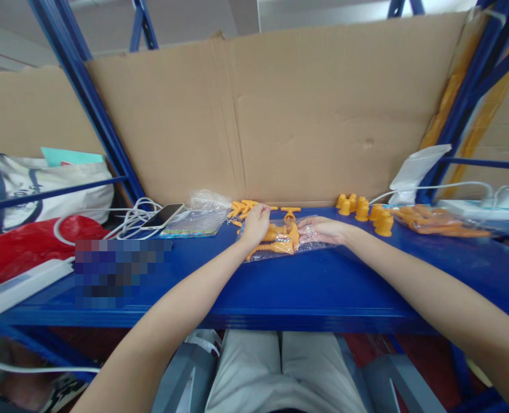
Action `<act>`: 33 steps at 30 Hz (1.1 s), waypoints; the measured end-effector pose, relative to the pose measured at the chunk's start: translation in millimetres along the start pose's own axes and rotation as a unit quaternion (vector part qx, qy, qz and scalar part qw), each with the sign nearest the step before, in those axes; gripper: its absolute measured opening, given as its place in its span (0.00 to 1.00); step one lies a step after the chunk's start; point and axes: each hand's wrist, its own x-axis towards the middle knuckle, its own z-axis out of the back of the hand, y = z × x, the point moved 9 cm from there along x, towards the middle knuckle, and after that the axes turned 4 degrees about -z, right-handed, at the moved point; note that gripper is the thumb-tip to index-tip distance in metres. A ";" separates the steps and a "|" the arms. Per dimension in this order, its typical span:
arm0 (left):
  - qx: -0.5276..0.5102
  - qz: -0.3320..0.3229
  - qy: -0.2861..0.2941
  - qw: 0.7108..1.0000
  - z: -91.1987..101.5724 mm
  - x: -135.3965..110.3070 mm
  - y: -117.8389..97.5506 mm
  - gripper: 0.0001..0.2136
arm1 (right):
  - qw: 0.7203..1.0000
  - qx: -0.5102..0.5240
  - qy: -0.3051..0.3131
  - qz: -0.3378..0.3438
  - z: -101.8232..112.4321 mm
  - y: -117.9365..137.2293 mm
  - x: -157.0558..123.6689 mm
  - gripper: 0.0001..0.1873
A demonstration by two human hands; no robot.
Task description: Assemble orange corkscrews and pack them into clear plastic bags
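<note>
A clear plastic bag (308, 244) with several orange plastic parts (275, 248) in it lies on the blue shelf between my hands. My right hand (323, 230) grips the bag's right end, its fingers partly hidden by the shiny film. Over the bag's far left side, my left hand (257, 222) has its fingers drawn together. Whatever they pinch is hidden from me. Just behind that hand lie several loose orange T-shaped pieces (239, 208), with small chain by them. Another orange T-shaped piece (290, 210) sits at the bag's far edge.
Orange cup-shaped parts (361, 209) stand at right, beside another bag of orange parts (439, 221). At left are a stack of clear bags (194, 222), a phone (163, 215), white cables (133, 221) and a red bag (43, 244). Cardboard (301, 115) walls the back.
</note>
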 end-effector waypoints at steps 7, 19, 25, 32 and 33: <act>0.002 -0.023 0.004 1.000 -1.1 -3.2 -8.2 0.09 | 1.000 -0.013 0.023 -0.003 -2.1 5.3 -6.4 0.07; 0.006 -0.057 0.050 0.997 -15.4 -8.4 -14.9 0.08 | 0.890 -0.380 -0.244 0.062 86.7 54.1 2.1 0.06; 0.008 -0.069 0.042 0.997 -14.8 -9.0 -14.3 0.09 | 0.710 -0.682 -0.151 0.090 53.8 70.9 50.5 0.31; 0.014 -0.064 0.041 0.997 -13.3 -8.6 -19.3 0.09 | 0.665 -0.736 -0.126 0.037 29.5 71.2 83.4 0.28; 0.020 -0.062 0.042 0.997 -11.7 -8.1 -21.5 0.09 | 0.657 -0.744 -0.120 0.024 25.3 68.4 84.7 0.28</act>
